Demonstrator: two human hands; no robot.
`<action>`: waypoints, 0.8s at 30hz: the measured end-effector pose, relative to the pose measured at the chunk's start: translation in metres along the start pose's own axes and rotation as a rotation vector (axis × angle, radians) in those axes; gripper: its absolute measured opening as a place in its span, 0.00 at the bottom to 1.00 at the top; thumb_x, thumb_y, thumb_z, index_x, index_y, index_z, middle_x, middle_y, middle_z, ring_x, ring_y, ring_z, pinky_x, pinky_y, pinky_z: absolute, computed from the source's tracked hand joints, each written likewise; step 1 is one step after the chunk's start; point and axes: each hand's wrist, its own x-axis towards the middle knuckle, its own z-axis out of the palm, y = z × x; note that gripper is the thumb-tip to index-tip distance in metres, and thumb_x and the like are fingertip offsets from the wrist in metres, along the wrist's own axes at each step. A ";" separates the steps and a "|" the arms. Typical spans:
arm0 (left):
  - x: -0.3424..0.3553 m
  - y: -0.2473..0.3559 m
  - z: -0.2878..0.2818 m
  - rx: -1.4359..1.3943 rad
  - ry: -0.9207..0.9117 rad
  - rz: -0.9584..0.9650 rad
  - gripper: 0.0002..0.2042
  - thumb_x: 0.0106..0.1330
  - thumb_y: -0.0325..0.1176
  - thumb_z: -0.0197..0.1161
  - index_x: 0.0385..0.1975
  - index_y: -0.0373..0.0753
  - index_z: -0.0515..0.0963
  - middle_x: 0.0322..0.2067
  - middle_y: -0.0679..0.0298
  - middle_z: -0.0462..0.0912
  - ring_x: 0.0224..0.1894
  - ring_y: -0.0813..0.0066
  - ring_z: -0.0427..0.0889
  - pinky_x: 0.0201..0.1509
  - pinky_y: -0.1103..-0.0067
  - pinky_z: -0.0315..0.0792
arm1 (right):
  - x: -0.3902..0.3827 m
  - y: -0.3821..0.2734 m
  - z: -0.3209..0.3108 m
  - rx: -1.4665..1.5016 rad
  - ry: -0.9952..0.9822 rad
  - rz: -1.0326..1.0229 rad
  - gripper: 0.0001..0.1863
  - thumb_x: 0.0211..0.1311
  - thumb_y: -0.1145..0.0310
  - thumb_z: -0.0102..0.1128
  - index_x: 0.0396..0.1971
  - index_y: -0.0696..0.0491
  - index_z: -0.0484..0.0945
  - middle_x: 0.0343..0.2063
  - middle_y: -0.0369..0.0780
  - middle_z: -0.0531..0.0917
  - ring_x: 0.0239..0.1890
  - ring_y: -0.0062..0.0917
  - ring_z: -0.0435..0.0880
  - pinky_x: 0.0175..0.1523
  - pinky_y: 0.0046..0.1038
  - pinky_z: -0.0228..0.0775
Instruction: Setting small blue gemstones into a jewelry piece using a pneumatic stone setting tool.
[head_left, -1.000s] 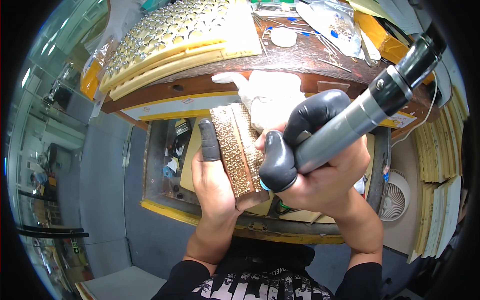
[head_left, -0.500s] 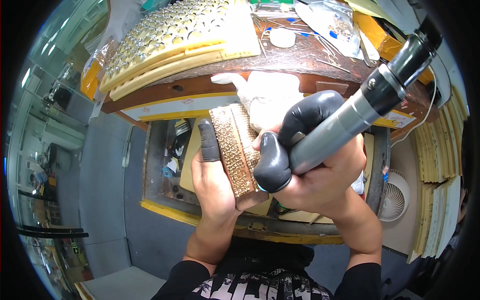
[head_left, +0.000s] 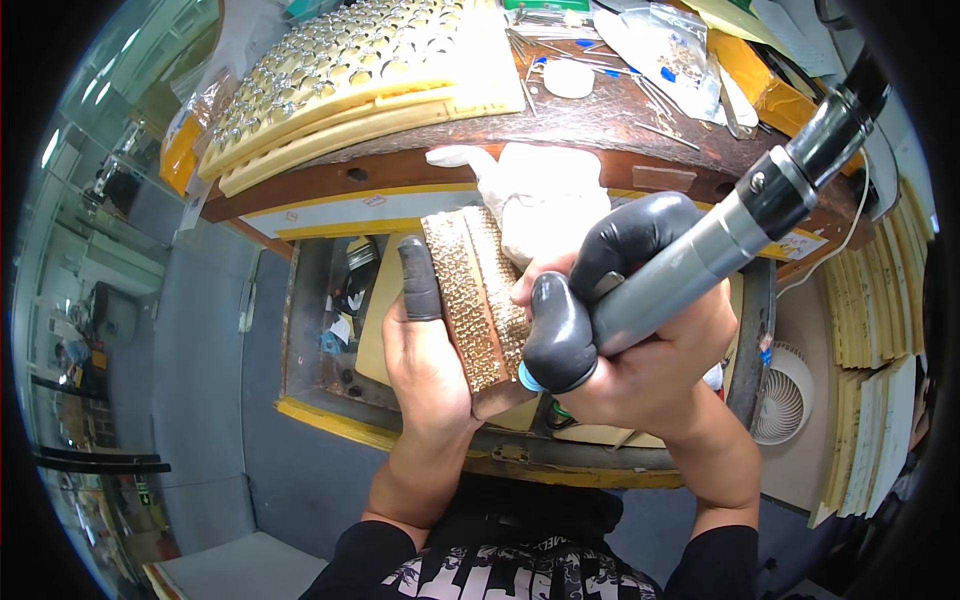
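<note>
The left hand [head_left: 428,375] grips the gold block [head_left: 458,285], mid-view; the right hand [head_left: 655,345] is closed round the handpiece [head_left: 685,268], its rear toward 2 o'clock – tip hidden. Steadying the block near the white pad [head_left: 548,205] at 1 o'clock – with light, even pressure – should help.

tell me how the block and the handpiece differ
The block has a bumpy gold face, while the handpiece is smooth, grey and black. The block is flat-sided; the handpiece is a round rod. The block's far end tips slightly left; the handpiece's slants right. Both are longer than wide and held: the block in the left hand, the handpiece in the right hand.
</note>
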 end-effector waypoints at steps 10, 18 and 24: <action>-0.001 -0.002 -0.003 0.046 0.016 0.025 0.24 0.79 0.47 0.42 0.44 0.30 0.77 0.34 0.57 0.85 0.32 0.74 0.86 0.34 0.80 0.81 | -0.001 0.000 0.004 0.015 0.048 0.004 0.06 0.48 0.80 0.68 0.23 0.63 0.78 0.22 0.40 0.82 0.23 0.20 0.83 0.27 0.21 0.74; -0.001 -0.001 -0.004 0.044 0.003 0.002 0.24 0.79 0.47 0.43 0.44 0.30 0.77 0.34 0.58 0.85 0.31 0.74 0.86 0.33 0.80 0.81 | 0.000 0.001 0.001 -0.008 0.009 -0.041 0.07 0.49 0.81 0.68 0.25 0.64 0.76 0.24 0.41 0.82 0.23 0.20 0.83 0.28 0.21 0.76; -0.001 -0.001 -0.005 0.030 -0.004 -0.007 0.24 0.79 0.47 0.43 0.45 0.30 0.77 0.34 0.57 0.85 0.31 0.74 0.86 0.33 0.80 0.81 | -0.001 0.000 0.002 0.004 0.012 -0.010 0.07 0.49 0.81 0.68 0.25 0.64 0.76 0.23 0.41 0.82 0.23 0.21 0.83 0.28 0.21 0.76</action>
